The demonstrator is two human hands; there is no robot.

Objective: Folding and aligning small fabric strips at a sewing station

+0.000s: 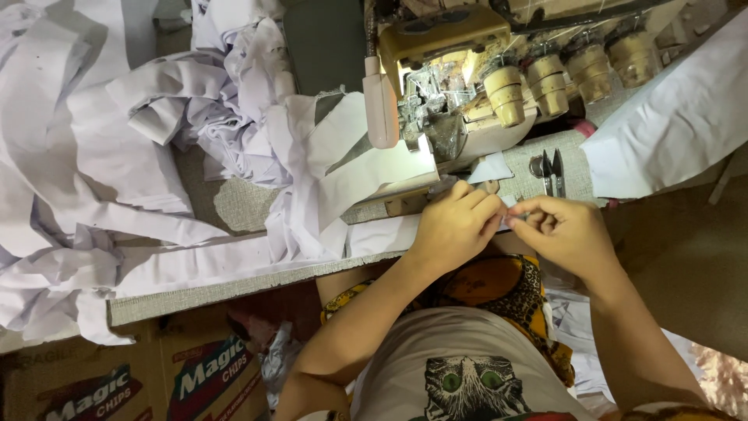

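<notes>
A small white fabric piece (506, 221) is pinched between both hands at the near edge of the worktop (234, 206), too hidden to tell its long axis. The left hand (456, 226) and right hand (565, 234) meet fingertip to fingertip, knuckles up, forearms angling in from the near side, just before the sewing machine (460, 93).

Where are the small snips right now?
In the head view, the snips lie on the grey table, right of the sewing machine and just beyond the right hand.

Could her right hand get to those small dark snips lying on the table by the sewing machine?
Probably yes: the small dark metal snips lie uncovered just beyond the right hand, though its fingers are pinching white fabric.
</notes>
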